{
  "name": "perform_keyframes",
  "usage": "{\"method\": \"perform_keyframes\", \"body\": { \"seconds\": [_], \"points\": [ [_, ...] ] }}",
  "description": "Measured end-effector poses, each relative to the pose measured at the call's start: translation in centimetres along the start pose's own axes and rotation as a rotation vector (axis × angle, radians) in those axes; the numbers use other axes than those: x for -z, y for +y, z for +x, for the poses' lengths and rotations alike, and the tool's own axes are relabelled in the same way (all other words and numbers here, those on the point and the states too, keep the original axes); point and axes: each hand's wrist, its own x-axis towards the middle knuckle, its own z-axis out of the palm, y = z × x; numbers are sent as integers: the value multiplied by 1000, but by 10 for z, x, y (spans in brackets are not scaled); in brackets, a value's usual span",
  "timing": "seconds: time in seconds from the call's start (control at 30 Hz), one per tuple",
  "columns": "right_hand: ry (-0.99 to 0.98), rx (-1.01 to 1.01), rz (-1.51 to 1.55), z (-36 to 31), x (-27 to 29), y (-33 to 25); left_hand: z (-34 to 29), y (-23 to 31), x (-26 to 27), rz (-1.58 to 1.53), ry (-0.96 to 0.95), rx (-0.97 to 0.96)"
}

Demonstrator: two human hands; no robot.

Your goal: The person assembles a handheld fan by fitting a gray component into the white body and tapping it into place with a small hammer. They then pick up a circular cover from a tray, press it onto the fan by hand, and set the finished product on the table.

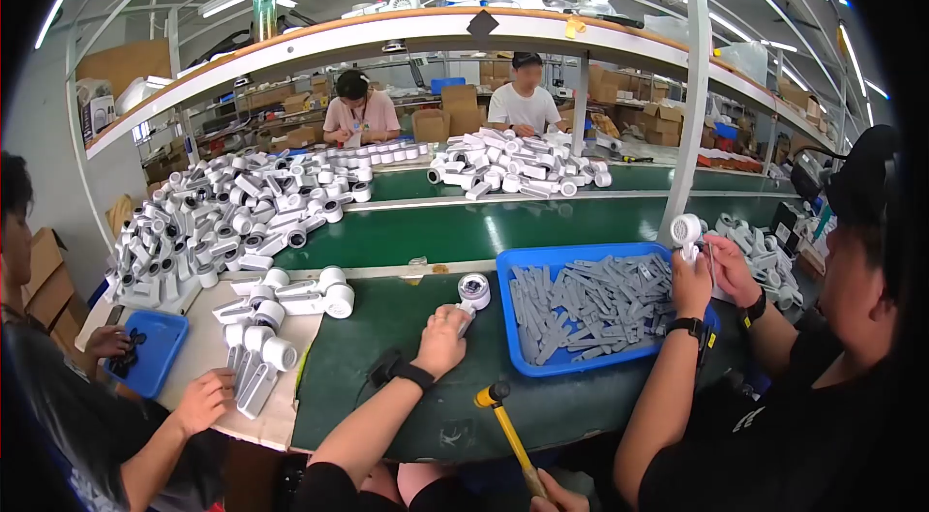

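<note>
My left hand (442, 343) is closed over the grey handle of a handheld fan (474, 289), pressing it onto the green bench top. The fan's round white head points away from me, its dark inside uncovered. At the lower edge my right hand (561, 495) grips a hammer (511, 433) by its yellow handle. The hammer's black and yellow head hovers near the bench's front edge, apart from the fan. Right of the fan stands a blue tray (523, 366) with many long grey plastic handle pieces (595, 309).
At left, a person's hand (206, 402) touches fans (259, 367) on cardboard; a small blue tray (155, 381) is beside. At right, another person's hands (690, 282) hold a white fan. Fan heaps (232, 212) line the green belt (523, 225). A metal post (689, 86) and shelf (387, 28) stand ahead.
</note>
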Motion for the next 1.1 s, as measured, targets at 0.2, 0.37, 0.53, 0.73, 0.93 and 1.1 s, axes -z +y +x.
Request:
{"method": "perform_keyframes", "body": {
  "seconds": [0.2,0.37,0.53,0.73,0.93,1.1],
  "points": [
    [-103,182,-97,9,-19,-5,-70,-12,102,182,-144,333],
    [-174,135,-115,10,-31,-10,-105,-23,151,142,-274,477],
    [-277,69,-143,17,-45,-12,-138,-3,174,287,138,94],
    [-368,86,-250,42,-61,-20,-171,0,179,-24,104,291],
    [-344,276,-342,76,-82,-50,-191,-3,187,-147,122,467],
    [-532,190,-463,98,-91,-58,-200,-2,189,18,216,409]
  ]
}}
